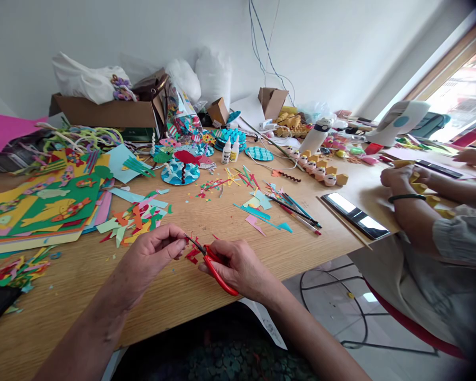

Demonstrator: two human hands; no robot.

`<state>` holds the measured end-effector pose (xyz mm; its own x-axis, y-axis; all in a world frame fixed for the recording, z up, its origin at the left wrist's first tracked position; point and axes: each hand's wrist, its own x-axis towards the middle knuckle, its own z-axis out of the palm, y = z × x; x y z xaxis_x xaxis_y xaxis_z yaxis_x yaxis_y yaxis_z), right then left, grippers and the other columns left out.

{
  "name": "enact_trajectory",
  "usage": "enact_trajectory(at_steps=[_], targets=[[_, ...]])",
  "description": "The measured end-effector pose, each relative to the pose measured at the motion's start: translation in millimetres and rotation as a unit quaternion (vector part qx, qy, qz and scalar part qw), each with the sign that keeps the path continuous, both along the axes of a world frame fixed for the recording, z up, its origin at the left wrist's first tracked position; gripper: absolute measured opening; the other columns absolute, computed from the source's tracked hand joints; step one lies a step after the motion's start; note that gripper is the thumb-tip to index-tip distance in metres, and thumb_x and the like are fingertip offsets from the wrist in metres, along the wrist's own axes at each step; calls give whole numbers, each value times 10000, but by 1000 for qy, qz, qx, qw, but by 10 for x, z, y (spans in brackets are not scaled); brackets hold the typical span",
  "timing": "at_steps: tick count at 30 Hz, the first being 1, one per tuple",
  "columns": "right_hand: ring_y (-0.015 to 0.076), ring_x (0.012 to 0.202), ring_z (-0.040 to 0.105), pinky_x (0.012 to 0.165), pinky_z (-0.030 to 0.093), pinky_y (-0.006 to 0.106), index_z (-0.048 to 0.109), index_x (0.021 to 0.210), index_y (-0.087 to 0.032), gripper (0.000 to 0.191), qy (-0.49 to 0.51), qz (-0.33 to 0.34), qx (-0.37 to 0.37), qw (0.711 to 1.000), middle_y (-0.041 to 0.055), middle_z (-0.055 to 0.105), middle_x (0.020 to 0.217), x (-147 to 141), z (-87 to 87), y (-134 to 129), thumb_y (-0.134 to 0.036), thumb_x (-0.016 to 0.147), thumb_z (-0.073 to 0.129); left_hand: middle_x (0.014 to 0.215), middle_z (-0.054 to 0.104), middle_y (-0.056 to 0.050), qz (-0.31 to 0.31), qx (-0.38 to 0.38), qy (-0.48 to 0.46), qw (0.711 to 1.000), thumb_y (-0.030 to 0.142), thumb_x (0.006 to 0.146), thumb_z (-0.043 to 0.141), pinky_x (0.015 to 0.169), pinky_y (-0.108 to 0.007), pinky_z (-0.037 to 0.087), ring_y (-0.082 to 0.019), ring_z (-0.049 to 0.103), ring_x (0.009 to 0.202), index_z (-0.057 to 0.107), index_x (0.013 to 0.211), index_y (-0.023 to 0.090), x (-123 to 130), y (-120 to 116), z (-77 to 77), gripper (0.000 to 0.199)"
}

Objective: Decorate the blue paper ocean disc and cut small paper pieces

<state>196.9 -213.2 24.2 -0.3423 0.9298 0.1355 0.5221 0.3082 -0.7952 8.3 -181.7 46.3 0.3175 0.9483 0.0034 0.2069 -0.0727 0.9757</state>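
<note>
Red-handled scissors [220, 272] are gripped in my right hand [244, 267], with their blades pointing left. The blade tips reach the fingertips of my left hand [158, 248]. That hand is closed in a pinch; whatever is between its fingers is too small to make out. Small red paper scraps [192, 255] lie on the table just behind the blades. A pile of coloured paper offcuts [137, 217] sits beyond my left hand.
Stacked coloured sheets [31, 211] lie at the left. Farther back are blue egg-tray pieces [180, 173], two glue bottles [230, 151] and pencils [295, 211]. At the right, a phone [355, 214] lies near the edge, beside another person's hands [400, 180] holding yellow egg-tray strip.
</note>
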Motion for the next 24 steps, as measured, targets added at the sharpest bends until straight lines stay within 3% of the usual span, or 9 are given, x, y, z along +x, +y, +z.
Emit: enact_trajectory(at_steps=[14,20,24], targets=[[62,497,322,478,230,204,474,659,-177,302,-8,19,-26,999,-66,381,549,-4,-5,0,-415,832,541,595,517,29,7,-5,-23,1000,287,743,579,584,-233,391,-117,467,598,610,698,193,-31,11,-20,109],[91,605,436,566,351,212,524,731,-176,254,171,-41,-74,982,-36,498,661,-39,85,80,-407,753,626,587,506,40,-12,0,30,999,315,761,542,571,-226,376,-108,455,591,578,667,194,-10,8,4,157],[89,603,469,582,393,222,520,785,-189,239,217,-29,-86,972,-38,532,702,-100,155,204,-325,693,693,584,505,42,-40,3,63,997,323,739,539,539,-225,365,-107,449,573,563,633,194,28,37,70,169]])
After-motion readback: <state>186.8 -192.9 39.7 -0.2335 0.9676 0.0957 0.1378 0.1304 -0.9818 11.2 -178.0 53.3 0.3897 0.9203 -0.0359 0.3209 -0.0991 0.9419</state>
